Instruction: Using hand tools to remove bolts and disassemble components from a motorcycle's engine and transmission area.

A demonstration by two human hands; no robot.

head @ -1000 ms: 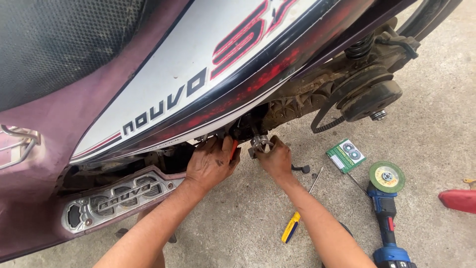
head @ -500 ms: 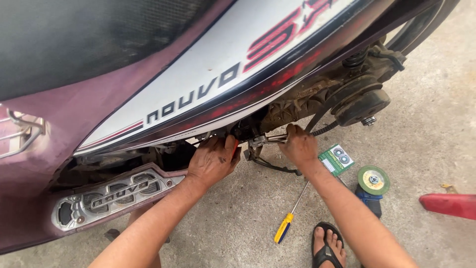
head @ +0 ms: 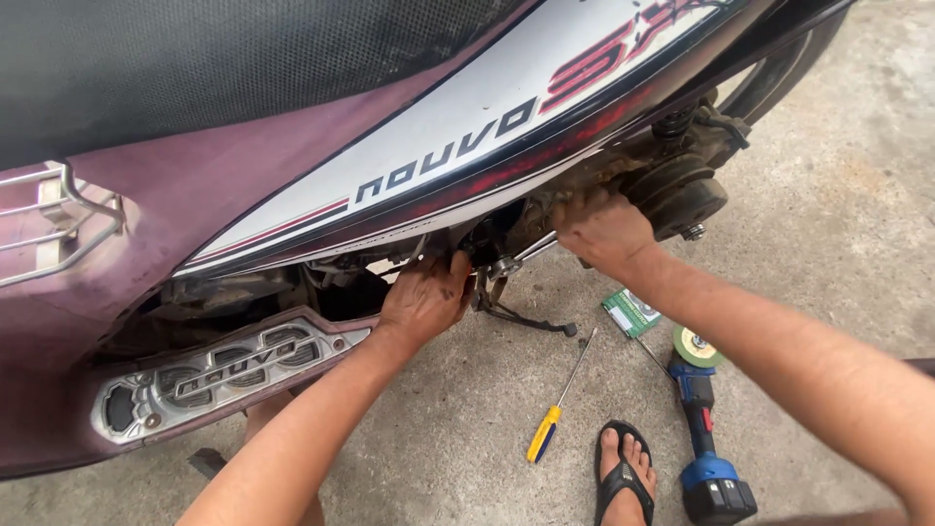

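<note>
A maroon and white scooter (head: 321, 185) fills the upper part of the head view. My left hand (head: 426, 298) presses against the dark underside of its side panel, fingers curled, and what it grips is hidden. My right hand (head: 604, 230) is closed around the handle of a silver wrench (head: 518, 258) whose head reaches into the engine area near my left hand. The engine casing (head: 677, 195) sits just right of my right hand.
On the concrete floor lie a yellow-handled screwdriver (head: 559, 401), a small green packet (head: 630, 313) and a blue angle grinder (head: 703, 433) with a green disc. My sandalled foot (head: 624, 474) stands by the grinder. The ribbed footboard (head: 219, 370) juts out lower left.
My right hand has shifted up and to the right, swinging the wrench handle toward the engine casing. The left hand stays at the same spot. The view has moved closer.
</note>
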